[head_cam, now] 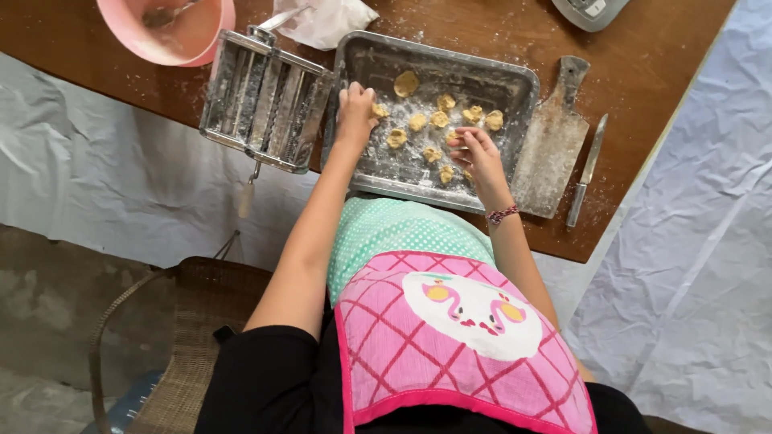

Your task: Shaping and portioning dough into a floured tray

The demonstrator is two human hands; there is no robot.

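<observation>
Right now I'm partway through arranging small dough pieces (440, 120) on the floured metal tray (523, 84). My left hand (356, 111) pinches one piece at the tray's left edge; my right hand (476, 151) grips another near the front rim. Next, I judge, each needs setting down apart from its neighbours.

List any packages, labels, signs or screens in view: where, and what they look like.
Device: top edge of the table, right of centre, cut off by the frame; grey rounded body with pale buttons; any screen is out of view.
Bag: crumpled white plastic or paper, top centre, behind the tray; no label visible.
Apron patch: white oval with pink flamingos on the pink apron; a picture, not a label.
</observation>
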